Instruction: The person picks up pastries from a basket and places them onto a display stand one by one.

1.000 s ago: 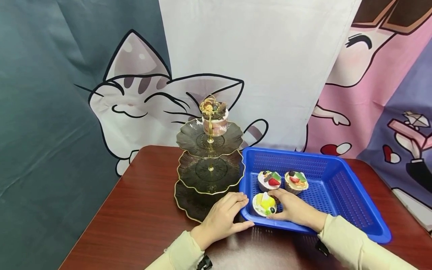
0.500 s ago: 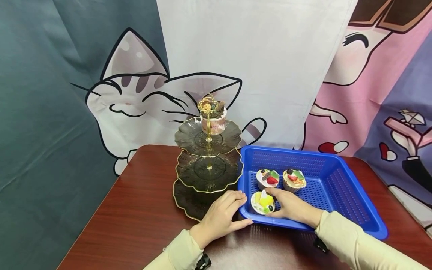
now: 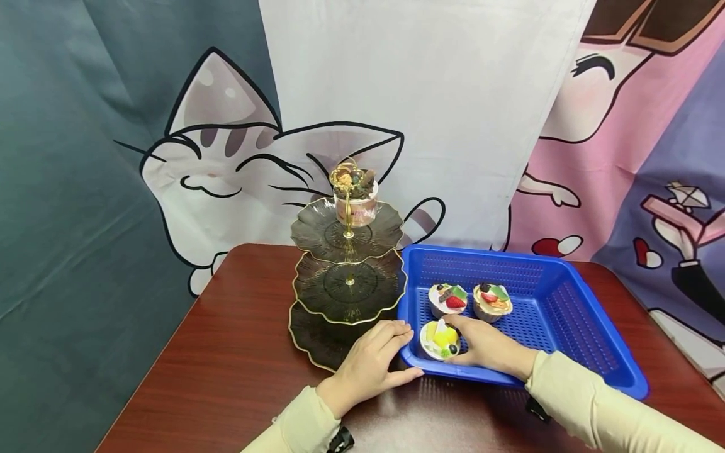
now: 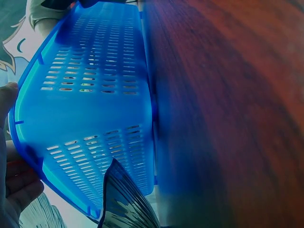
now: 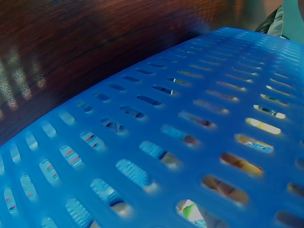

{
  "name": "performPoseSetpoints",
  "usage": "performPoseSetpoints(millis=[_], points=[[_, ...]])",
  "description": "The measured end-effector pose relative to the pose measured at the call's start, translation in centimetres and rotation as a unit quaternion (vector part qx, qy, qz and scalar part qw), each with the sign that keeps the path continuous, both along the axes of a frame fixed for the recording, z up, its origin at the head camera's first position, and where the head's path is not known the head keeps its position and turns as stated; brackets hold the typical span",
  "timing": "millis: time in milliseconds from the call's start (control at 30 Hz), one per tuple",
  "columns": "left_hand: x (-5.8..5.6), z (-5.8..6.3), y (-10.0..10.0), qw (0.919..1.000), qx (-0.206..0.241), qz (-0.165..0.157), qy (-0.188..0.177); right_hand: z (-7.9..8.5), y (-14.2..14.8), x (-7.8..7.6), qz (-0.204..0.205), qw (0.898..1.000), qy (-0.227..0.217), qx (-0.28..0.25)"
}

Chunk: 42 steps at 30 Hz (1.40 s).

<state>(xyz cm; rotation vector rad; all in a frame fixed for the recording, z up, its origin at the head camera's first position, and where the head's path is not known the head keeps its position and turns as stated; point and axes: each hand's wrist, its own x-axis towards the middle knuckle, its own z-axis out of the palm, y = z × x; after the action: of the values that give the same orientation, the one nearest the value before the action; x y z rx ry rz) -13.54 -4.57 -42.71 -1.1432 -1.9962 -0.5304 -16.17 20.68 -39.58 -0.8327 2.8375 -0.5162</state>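
Observation:
Inside the blue plastic basket (image 3: 472, 250), my right hand (image 3: 489, 345) holds a toy-like cupcake (image 3: 437, 340) with yellow fruit on white cream, thumb in front and fingers behind. The cupcake sits at the near left corner. Two more cupcakes are behind it: one with a strawberry and chocolate (image 3: 447, 301), one with cream and fruit slices (image 3: 492, 302). My left hand (image 3: 368, 360) rests against the basket's near left corner, thumb stretched along the front rim. In the left wrist view its fingers (image 4: 26, 192) touch the rim. The right wrist view shows the perforated basket wall (image 5: 156, 128), hiding the right hand mostly.
Left of the basket stands a three-tier dark cake stand (image 3: 349, 289) with gold edges. Its top tier bears a chocolate-topped cupcake (image 3: 357, 211) beside the gold handle (image 3: 348, 220). Everything stands on a reddish-brown table (image 3: 226, 352), before a printed cartoon cloth (image 3: 442, 82).
The head view has shifted slightly. Both hands, the basket and the cupcakes keep the same places relative to each other.

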Motion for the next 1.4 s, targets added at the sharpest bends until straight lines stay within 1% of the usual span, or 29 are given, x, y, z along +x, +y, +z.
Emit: performPoseSetpoints(millis=[233,500,733,900,1133,1400], points=[[-0.06,-0.01,0.02,1.0,0.001,-0.003,0.001,0.05,-0.06,0.11,0.003,1.0,0.019,-0.001],[-0.11,-0.11,-0.02,1.0,0.004,-0.003,0.004,0.26,-0.23,0.23,-0.011,1.0,0.026,0.003],[-0.14,-0.11,-0.04,1.0,0.005,-0.004,0.006,0.46,-0.31,0.4,-0.013,0.998,0.057,-0.001],[-0.17,-0.08,0.02,0.9999,0.004,-0.006,0.008,0.68,-0.32,0.57,-0.025,0.998,0.065,-0.008],[-0.19,0.07,-0.02,0.9999,0.003,-0.004,0.009,0.76,-0.22,0.43,-0.052,0.996,0.07,-0.015],[-0.04,-0.06,-0.04,0.9999,0.007,-0.009,0.002,0.99,0.06,0.5,-0.058,0.995,0.082,-0.028]])
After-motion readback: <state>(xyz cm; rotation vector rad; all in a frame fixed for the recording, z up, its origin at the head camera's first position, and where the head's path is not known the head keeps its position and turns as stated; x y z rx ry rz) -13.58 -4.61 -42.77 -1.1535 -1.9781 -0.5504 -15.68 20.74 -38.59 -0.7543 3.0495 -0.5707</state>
